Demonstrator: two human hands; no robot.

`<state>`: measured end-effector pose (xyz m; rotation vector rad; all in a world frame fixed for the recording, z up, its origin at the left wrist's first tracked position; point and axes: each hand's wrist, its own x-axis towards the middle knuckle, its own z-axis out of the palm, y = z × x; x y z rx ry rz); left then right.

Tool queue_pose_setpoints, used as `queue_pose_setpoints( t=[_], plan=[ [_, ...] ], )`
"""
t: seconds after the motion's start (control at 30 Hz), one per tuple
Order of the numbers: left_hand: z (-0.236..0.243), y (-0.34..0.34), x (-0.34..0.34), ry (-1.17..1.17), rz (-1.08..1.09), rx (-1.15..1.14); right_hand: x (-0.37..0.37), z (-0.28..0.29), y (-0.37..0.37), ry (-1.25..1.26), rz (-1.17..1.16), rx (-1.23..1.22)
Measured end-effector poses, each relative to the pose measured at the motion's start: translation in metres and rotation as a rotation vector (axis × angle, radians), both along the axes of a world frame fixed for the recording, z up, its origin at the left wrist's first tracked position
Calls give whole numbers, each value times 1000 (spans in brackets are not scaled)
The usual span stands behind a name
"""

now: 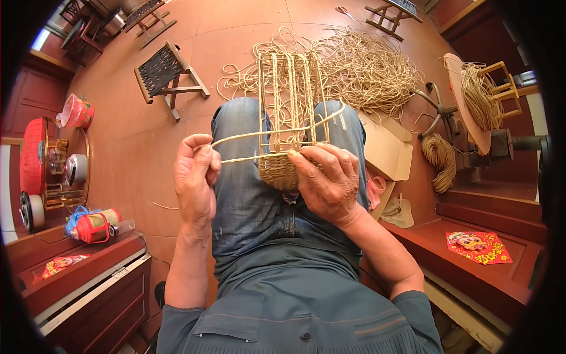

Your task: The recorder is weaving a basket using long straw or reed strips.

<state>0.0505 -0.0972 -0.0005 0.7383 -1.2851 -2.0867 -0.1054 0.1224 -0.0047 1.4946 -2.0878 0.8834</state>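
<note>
A half-woven basket frame rests between my thighs, with long cords running lengthwise along it. Its near end is a tightly woven band of straw-coloured cord. My left hand, off to the left, is closed in a pinch on a twisted cord stretched taut to the weave. Another length of the cord loops from that hand across the frame and curls up over my right knee. My right hand is closed at the weave's right side, thumb and forefinger pressing the cord there; its other fingertips are partly hidden.
A big tangle of loose cord spreads on the floor beyond my knees. A folding stool stands ahead left. At right are an open cardboard box, a hanging cord coil and a round board. A red thermos lies at left.
</note>
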Motion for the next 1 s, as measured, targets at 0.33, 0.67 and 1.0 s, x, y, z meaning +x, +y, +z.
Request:
queue_pose_setpoints(
  t=[0.33,0.67,1.0],
  plan=[
    [48,-55,-52,58,-42,-268,16,4,-4,38,-78,180],
    [111,0,-128,70,-256,-779,30,10,-16,-22,-87,294],
    [55,-5,-42,-300,-154,-526,18,28,-26,-208,-60,356]
  ],
)
